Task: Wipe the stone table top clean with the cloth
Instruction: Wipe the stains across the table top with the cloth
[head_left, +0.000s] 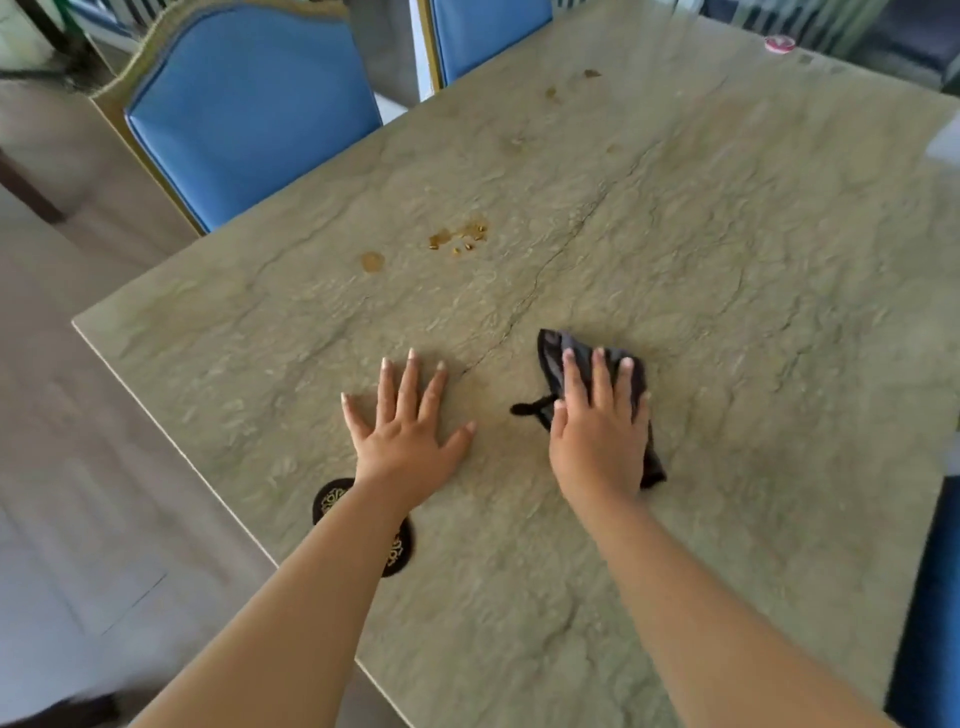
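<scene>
Table (727, 291) spreading ahead. Left hand (402, 431) lying flat, fingers splayed, holding nothing. Right hand (597, 436) pressing cloth (558, 358) down, fingers straight. Spill (460, 239) lying beyond both hands, forward-left of cloth, nearer left hand; likely next sweep.

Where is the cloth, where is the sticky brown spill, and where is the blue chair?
cloth (558, 358): head view, on the dark fold showing past the right hand's fingers.
spill (460, 239): head view, middle of the brown splatter on the table.
chair (249, 104): head view, middle of the blue backrest.
</scene>
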